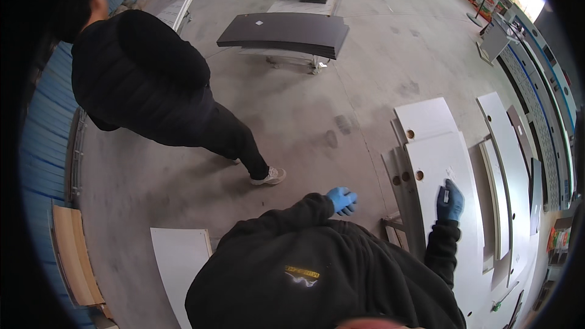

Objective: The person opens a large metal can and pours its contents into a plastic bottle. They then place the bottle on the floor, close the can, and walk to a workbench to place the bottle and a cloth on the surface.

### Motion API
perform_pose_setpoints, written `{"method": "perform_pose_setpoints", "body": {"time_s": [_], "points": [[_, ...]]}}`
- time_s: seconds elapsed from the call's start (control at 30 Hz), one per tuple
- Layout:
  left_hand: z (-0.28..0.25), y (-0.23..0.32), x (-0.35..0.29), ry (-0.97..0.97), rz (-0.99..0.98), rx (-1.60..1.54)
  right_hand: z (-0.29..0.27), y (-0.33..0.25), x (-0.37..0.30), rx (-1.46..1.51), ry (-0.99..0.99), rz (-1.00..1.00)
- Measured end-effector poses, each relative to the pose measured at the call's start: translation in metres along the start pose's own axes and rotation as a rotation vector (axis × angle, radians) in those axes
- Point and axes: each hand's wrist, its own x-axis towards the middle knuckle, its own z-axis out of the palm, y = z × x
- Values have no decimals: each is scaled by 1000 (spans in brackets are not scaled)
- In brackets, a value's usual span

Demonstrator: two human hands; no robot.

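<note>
My right hand [451, 202], in a blue glove, is over a white panel [440, 157] with a round brown-edged hole near its left side. Its fingers are curled by a small dark patch with a white mark, too small to make out. Just beyond the fingertips, a small pale label [450, 173] lies on the panel. My left hand [343, 201], also gloved in blue, is in front of my body above the floor. Its fingers are curled in, and nothing shows in them. Both forearms wear dark sleeves.
Other white panels [506, 146] lie to the right, beside a long machine [542, 79]. A person in black [146, 79] stands at left. Dark grey boards [286, 30] rest on a wheeled cart ahead. One white board [173, 256] is at lower left, near wood-toned panels [76, 256].
</note>
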Motion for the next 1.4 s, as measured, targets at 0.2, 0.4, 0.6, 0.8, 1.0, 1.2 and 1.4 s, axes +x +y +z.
{"method": "perform_pose_setpoints", "body": {"time_s": [0.2, 0.4, 0.6, 0.8, 1.0, 1.2, 1.4], "points": [[-164, -49, -11, 246, -20, -242, 122, -179, 66, 314, -322, -195], [-247, -46, 7, 340, -13, -360, 203, -237, 121, 384, -523, -188], [-327, -8, 66, 328, -10, -396, 321, -241, 188, 311, -703, -180], [-455, 3, 124, 186, -50, -691, 443, -264, 279, 251, -1057, -148], [-551, 5, 153, 731, -198, -664, 524, -309, 382, 243, -1235, -227], [-623, 1, 156, 621, -481, -866, 580, -335, 440, 191, -1301, -199], [-729, 25, 199, 629, -459, -862, 618, -353, 459, 88, -1493, -77]]}}
